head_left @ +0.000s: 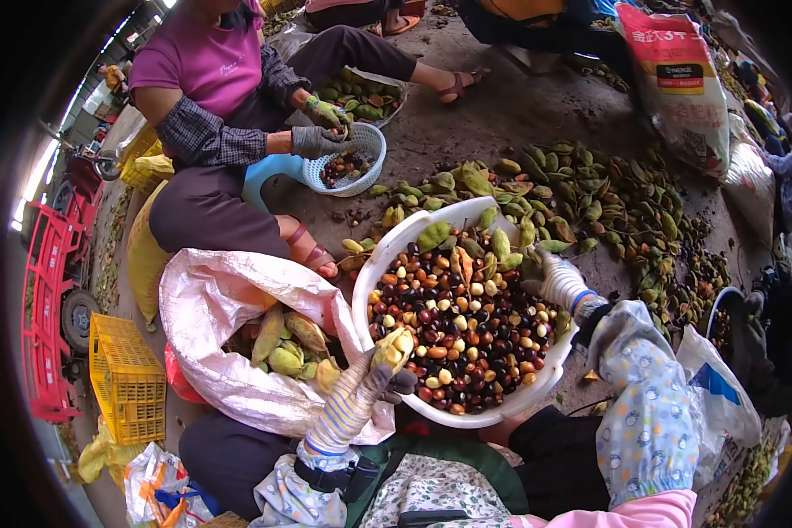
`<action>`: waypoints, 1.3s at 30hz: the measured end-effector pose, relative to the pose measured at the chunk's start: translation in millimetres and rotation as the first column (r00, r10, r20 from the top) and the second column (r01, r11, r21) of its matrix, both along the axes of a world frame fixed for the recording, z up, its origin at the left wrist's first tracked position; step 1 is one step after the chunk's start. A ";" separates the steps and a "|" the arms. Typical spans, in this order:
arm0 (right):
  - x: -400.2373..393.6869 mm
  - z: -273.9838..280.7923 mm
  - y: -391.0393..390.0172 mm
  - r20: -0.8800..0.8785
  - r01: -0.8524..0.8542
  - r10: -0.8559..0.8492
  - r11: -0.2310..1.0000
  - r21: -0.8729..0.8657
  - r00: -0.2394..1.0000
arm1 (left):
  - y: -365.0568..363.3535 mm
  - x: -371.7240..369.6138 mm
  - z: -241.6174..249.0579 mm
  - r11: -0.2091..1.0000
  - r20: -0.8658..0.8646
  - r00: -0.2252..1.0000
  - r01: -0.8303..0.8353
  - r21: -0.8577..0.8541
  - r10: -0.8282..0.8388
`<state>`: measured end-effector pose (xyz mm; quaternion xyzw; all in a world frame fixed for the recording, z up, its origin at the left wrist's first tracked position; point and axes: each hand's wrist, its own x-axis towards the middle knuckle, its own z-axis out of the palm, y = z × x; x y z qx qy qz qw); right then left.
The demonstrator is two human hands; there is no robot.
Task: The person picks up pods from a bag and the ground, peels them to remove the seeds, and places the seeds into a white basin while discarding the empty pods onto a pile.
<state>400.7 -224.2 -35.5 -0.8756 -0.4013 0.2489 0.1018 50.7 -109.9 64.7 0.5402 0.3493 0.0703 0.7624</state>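
A white basin (387, 255) full of brown, purple and cream seeds sits between my knees. My left hand (371, 378), in a knitted glove, is closed on an opened pod (392, 349) showing pale seeds, held over the basin's near-left rim. My right hand (550, 275), also gloved, reaches to the basin's far-right rim among green pods (500, 243); its fingers look curled, but what they hold is unclear.
A pale sack (229, 290) with more pods lies at my left. A person in a purple shirt sits opposite, working over a small white basket (365, 145). A heap of green husks (607, 202) covers the ground to the right. A yellow crate (128, 378) stands far left.
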 end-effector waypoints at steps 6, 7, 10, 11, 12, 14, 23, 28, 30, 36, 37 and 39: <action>-41.3 -10.8 8.9 -0.240 -0.213 0.222 0.975 0.063 0.945 | -3.0 2.4 -3.9 0.994 -0.053 0.999 -0.004 0.106 0.010; -40.5 -14.2 8.7 -0.188 -0.258 0.268 0.963 0.079 0.945 | -2.7 2.2 -6.6 0.990 -0.081 0.997 -0.008 0.140 0.019; -38.3 -18.3 8.8 -0.091 -0.326 0.330 0.944 0.056 0.940 | 0.5 -3.0 -8.4 0.969 -0.076 0.972 -0.212 0.126 0.223; -32.0 -24.8 7.3 -0.081 -0.357 0.357 0.934 0.019 0.930 | 4.7 -8.5 -12.8 0.947 -0.082 0.948 -0.296 0.128 0.307; -27.0 -33.2 5.4 -0.077 -0.379 0.378 0.925 -0.001 0.923 | 13.6 -21.4 -27.5 0.875 -0.053 0.874 -0.483 -0.008 0.482; -27.5 -31.3 3.6 -0.061 -0.417 0.413 0.903 -0.106 0.909 | 23.6 -32.0 -34.0 0.527 0.012 0.551 -0.793 -0.305 0.835; -34.2 -22.5 5.1 -0.091 -0.381 0.370 0.897 -0.223 0.925 | 39.3 -50.4 -37.4 0.227 0.032 0.263 -0.758 -0.612 0.964; -36.1 -7.4 -0.7 -0.145 -0.423 0.438 0.898 0.123 0.887 | 40.0 -52.0 -57.9 0.153 -0.019 0.228 -0.710 -0.688 0.973; -43.4 11.1 1.7 -0.603 -0.204 0.299 0.953 0.224 0.739 | 41.3 -51.8 -57.1 0.201 0.048 0.212 -0.793 -0.575 0.976; -74.3 64.5 9.2 -0.915 0.037 0.372 0.923 0.382 0.154 | 27.1 -26.5 -34.7 0.452 0.300 0.554 -0.822 0.348 0.777; -80.7 67.6 10.3 -0.922 0.046 0.380 0.923 0.383 0.071 | 26.3 -30.3 -35.8 0.694 0.165 0.728 -0.685 0.221 0.665; -95.1 69.0 9.9 -0.929 0.067 0.355 0.930 0.363 0.099 | 3.9 -10.5 -28.3 0.909 0.105 0.955 -0.297 0.292 0.279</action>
